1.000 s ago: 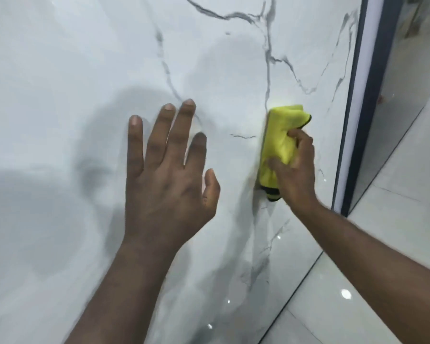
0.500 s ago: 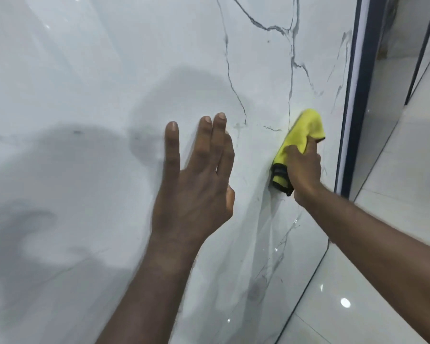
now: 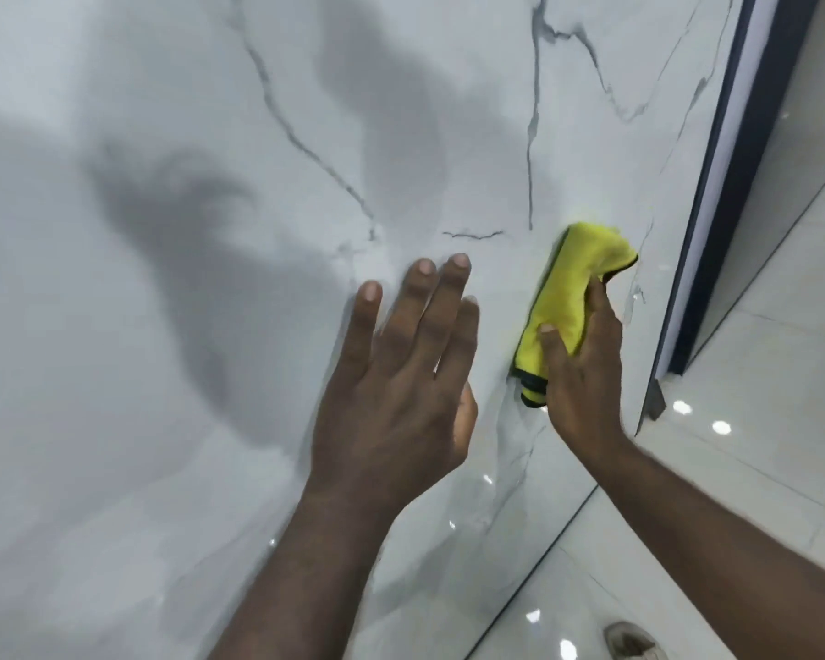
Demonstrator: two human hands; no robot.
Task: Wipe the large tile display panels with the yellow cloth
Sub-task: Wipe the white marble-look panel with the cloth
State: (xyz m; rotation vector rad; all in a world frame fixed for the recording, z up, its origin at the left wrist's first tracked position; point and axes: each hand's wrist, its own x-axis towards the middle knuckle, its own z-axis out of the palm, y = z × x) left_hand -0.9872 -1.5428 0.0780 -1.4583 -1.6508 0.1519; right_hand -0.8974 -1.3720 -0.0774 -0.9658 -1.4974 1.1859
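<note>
Firmly, the grip of the right hand (image 3: 584, 373) is closed on the yellow cloth (image 3: 567, 297). We see the thumb (image 3: 551, 338) laid across the cloth's near face and the fingers curled round its right side, so the folded cloth is held and pressed flat against the tile panel (image 3: 163, 373). The cloth stands nearly upright, leaning a little to the right. Its black edging (image 3: 532, 388) shows at the lower end, just beside the heel of the hand, and again at the upper right corner.

The cloth sits on the right part of the panel, close to the panel's right edge and just below the end of a long grey vein (image 3: 530, 150).

Just left of the cloth we find the left hand (image 3: 401, 388), holding nothing. Its grip is wide, with the fingers straight and slightly spread, pointing up the panel. The palm faces the panel, but we cannot tell whether it touches.

The panel is glossy white with thin grey marble veins, and soft shadows of hands and arms fall across its left half. To the right, a dark frame strip (image 3: 734, 183) runs along the panel's edge. Beyond it lies a glossy pale tiled floor (image 3: 758, 421) with bright spots of reflected light. A shoe (image 3: 632, 640) shows at the bottom edge, on the right.
</note>
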